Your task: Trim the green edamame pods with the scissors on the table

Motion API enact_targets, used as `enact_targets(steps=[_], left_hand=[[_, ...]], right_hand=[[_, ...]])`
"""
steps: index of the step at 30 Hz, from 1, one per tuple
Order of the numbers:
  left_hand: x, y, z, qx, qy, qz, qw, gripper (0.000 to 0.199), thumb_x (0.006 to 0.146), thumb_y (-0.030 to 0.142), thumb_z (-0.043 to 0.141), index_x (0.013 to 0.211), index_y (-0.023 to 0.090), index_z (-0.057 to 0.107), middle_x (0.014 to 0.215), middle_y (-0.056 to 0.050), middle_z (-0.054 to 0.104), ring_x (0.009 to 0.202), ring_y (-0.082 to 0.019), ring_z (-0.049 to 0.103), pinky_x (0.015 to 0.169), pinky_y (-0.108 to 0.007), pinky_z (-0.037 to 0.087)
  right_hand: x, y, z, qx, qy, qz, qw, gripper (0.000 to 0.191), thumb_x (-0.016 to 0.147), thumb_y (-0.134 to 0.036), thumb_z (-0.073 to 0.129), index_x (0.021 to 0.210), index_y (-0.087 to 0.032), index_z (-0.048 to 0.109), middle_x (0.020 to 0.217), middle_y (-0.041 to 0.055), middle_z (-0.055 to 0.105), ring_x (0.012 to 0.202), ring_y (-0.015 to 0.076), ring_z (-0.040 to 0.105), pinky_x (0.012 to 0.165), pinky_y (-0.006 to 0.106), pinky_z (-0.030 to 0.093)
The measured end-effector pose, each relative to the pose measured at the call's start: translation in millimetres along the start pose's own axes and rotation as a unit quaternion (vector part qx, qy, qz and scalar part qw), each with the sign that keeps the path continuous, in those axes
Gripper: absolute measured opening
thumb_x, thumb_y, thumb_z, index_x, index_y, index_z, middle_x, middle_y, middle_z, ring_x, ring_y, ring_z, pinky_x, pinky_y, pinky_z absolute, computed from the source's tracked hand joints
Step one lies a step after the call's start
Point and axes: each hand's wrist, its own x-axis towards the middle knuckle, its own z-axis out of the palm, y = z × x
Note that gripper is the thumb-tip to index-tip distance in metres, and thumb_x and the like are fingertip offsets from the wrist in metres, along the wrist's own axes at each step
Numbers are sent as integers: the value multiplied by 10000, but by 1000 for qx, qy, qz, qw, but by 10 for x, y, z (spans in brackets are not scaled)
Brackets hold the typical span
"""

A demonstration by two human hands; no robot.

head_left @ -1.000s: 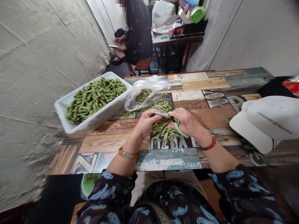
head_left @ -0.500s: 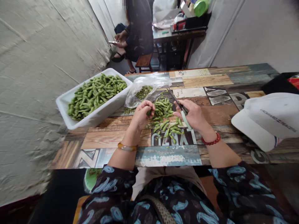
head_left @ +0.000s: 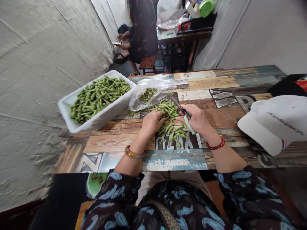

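Note:
Green pods (head_left: 169, 108) lie in a loose pile on the patterned wooden table (head_left: 115, 140). My left hand (head_left: 153, 122) rests at the pile's left edge, fingers curved down onto the pods; its fingertips are partly hidden. Scissors (head_left: 178, 105) with dark blades and a pale green handle are in my right hand (head_left: 194, 118), blades pointing up and left over the pile. Behind my left hand lies a clear plastic bag (head_left: 136, 98) with small green scraps (head_left: 148, 95) in it. At the left, a white tub (head_left: 107, 111) holds many pods (head_left: 99, 97).
A white cap (head_left: 275, 118) lies at the table's right, with a black object (head_left: 286, 84) behind it. Beyond the table, a person (head_left: 144, 28) sits on a wooden stool (head_left: 148, 62) holding a phone. A cluttered second table (head_left: 184, 36) stands behind. A rough wall borders the left.
My left hand has moved right and down onto the pods from a raised pinch. My right hand with the scissors has shifted slightly left.

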Motion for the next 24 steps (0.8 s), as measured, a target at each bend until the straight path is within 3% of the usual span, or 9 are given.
enact_targets(steps=[4,11,15,18,24], left_hand=[[-2,2,-36,21,-18,-11,1000,264,897,264,601,1127,208,720,1116,-101,704,1013,-241,660,824,-303,492],[8,-81,-68,12,12,-28,999,321,926,235,522,1196,223,694,1152,-82,696,1033,-231,660,837,-308,492],[7,-120,-91,35,19,-46,998,278,901,218,531,1102,209,723,1108,-96,698,1005,-243,658,816,-318,487],[3,-97,-95,13,26,-22,999,251,903,230,530,1059,208,725,1072,-86,699,959,-226,659,778,-305,479],[-12,-33,-53,14,-36,43,998,215,897,275,556,992,213,738,977,-75,677,886,-216,645,724,-292,458]], right_hand=[[-6,9,6,4,-5,0,1000,411,872,-480,670,1149,-178,639,921,114,718,876,284,660,802,429,547],[-7,-4,-2,6,-7,-2,1000,395,879,-459,668,1145,-168,643,907,109,707,849,277,657,782,426,550],[-7,-6,1,2,-2,-6,1000,392,873,-456,676,1134,-164,647,897,110,712,840,276,661,777,423,552],[-8,-3,1,4,1,-2,1000,403,867,-451,686,1151,-167,644,936,119,719,879,282,665,802,428,551],[-12,-6,-3,2,-9,9,1000,402,867,-448,688,1163,-181,644,955,113,724,904,283,665,821,429,549]])
